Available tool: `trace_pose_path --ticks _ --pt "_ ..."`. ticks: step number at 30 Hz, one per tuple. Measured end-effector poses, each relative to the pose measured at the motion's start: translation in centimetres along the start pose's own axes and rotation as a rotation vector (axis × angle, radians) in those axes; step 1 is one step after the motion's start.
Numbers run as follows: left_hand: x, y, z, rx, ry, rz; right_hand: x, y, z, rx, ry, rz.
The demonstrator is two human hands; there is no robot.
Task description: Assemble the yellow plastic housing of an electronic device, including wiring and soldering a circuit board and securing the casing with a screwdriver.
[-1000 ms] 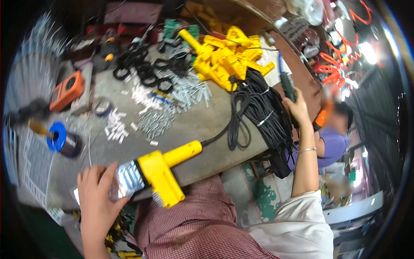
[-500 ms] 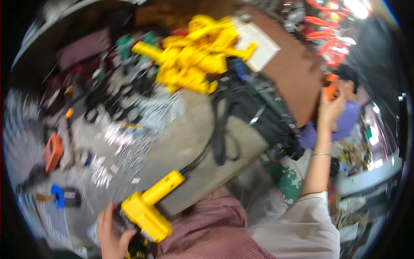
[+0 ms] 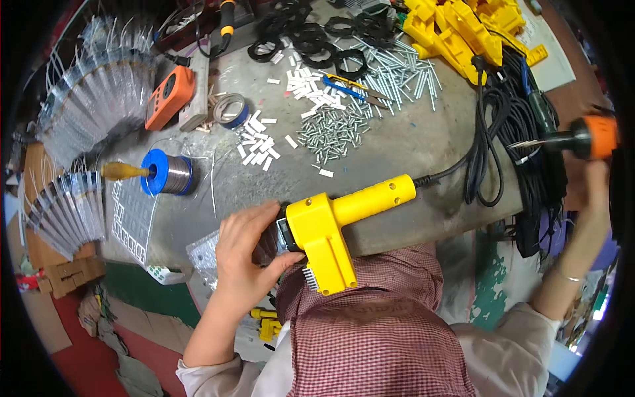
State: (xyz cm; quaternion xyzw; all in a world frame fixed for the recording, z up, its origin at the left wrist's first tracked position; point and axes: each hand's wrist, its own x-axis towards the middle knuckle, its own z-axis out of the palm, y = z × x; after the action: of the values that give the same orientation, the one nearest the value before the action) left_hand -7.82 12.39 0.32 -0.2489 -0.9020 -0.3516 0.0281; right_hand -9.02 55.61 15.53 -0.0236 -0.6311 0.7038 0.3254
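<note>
My left hand [image 3: 246,248] is closed around the black end of a yellow corded tool [image 3: 324,241], thumb below and fingers above. The tool lies over the table's front edge, above my apron. A row of small metal teeth shows at its lower end, and a black cord runs from its handle. At the right edge my right hand [image 3: 597,173] grips an orange-and-black power screwdriver [image 3: 589,137], its long bit pointing left over the black cables. The screwdriver hides most of the right fingers.
Loose screws [image 3: 334,132], white strips [image 3: 258,142], black rings [image 3: 311,46] and a blue-handled cutter [image 3: 344,88] lie on the table [image 3: 410,149]. Yellow housings [image 3: 456,30] are heaped at the back right beside coiled black cables [image 3: 493,122]. A solder spool [image 3: 173,173] and orange meter [image 3: 170,97] stand left.
My view has swung left. My right hand has brought the orange screwdriver from the far right back toward the table's right side. My left hand stays on the yellow tool.
</note>
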Motion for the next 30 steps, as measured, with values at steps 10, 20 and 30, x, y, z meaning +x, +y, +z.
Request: trace_pose_path --ticks 10,20,30 --pt "-0.4 -0.6 0.6 -0.042 0.006 -0.052 -10.6 12.4 10.8 0.475 0.279 0.503" --pt "-0.3 -0.8 0.4 -0.047 -0.002 -0.014 -11.8 13.1 10.6 0.486 0.323 0.573" --pt "-0.4 -0.6 0.3 -0.046 -0.003 -0.010 -12.3 12.7 10.9 0.459 0.346 0.588"
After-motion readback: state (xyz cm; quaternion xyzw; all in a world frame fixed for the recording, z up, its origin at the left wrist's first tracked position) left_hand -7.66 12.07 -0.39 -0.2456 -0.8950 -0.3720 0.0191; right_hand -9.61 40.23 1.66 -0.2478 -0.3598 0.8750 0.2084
